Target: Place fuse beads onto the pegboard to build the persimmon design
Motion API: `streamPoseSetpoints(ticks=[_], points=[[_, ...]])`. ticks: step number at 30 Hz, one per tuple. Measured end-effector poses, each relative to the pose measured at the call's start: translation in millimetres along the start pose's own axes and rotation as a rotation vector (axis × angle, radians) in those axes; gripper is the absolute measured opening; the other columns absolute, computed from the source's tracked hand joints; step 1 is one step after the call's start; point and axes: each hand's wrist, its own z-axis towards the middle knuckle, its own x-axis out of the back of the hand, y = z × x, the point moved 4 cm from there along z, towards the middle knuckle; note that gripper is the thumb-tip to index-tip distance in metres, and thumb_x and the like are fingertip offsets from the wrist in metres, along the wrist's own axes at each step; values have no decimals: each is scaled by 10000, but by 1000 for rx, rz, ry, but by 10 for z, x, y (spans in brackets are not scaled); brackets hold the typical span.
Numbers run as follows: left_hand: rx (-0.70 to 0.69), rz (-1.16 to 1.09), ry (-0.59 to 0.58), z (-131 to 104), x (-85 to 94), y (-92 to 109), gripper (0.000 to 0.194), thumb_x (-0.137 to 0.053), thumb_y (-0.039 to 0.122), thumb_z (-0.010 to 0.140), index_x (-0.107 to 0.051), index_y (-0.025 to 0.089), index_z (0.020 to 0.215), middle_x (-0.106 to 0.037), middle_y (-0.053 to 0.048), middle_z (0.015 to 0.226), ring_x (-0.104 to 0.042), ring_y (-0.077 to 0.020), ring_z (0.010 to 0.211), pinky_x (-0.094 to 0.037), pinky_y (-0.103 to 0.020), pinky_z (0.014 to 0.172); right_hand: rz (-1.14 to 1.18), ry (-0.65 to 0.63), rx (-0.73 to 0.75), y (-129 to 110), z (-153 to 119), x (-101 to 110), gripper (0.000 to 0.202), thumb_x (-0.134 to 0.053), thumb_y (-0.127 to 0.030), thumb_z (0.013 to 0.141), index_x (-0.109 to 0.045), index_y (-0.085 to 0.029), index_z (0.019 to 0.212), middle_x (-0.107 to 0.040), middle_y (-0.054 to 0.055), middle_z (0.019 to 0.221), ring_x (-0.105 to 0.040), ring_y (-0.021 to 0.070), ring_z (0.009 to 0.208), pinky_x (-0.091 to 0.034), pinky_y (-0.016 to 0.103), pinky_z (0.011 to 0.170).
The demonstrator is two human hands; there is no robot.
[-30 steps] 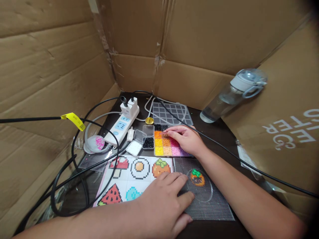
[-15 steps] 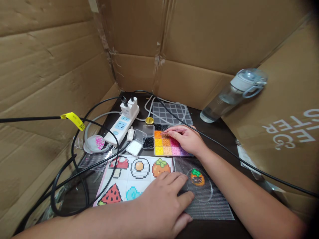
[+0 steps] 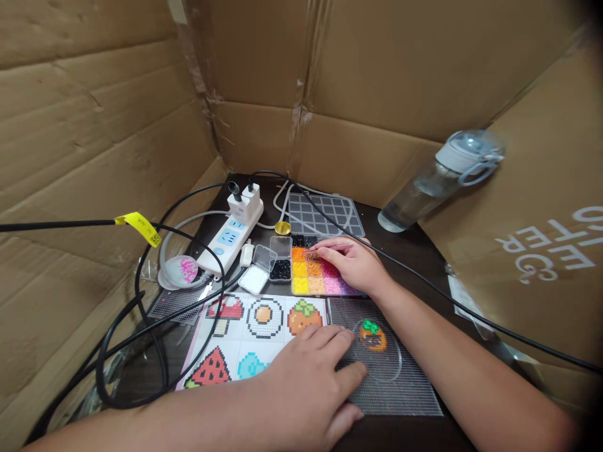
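Observation:
My right hand (image 3: 351,258) is closed on a pair of thin pinkish tweezers (image 3: 315,252), whose tips reach over the orange compartments of the bead box (image 3: 299,287). Its sections hold yellow, orange, pink, purple and black beads. My left hand (image 3: 320,376) lies with fingers spread, across the edge between the pattern sheet (image 3: 282,300) and the clear pegboard (image 3: 405,395). On the pegboard sits a partly filled orange bead figure with a green top (image 3: 373,335). Printed on the sheet are a mushroom, egg, persimmon, watermelon and a blue shape partly under my hand.
A white power strip (image 3: 221,248), a small box of black beads (image 3: 281,270) and one of white beads (image 3: 254,280) stand left of the bead box. Black cables (image 3: 164,301) loop across the left side. A water bottle (image 3: 424,188) stands at right; cardboard walls (image 3: 377,63) surround the table.

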Motion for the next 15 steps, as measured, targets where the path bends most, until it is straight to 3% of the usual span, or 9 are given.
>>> streamPoseSetpoints(ticks=[10,15], points=[[-1,13,7,-4,12,2,395,-591,455,915,-596,208,1223,-486,-126,1404,-482,-303,1247,-361,-479,1080,57,-12,-18,55,13,-25,188,-627,-396,851,-749,-261,899,-776,26,974,-725,202,933,-562,363,875],[-1,20,9,5,12,3,398,-596,459,914,-593,215,1229,-483,-119,1411,-483,-300,1245,-352,-477,1087,-97,66,-1,32,9,39,200,-605,-412,871,-757,-282,880,-774,9,977,-714,218,949,-539,392,913]])
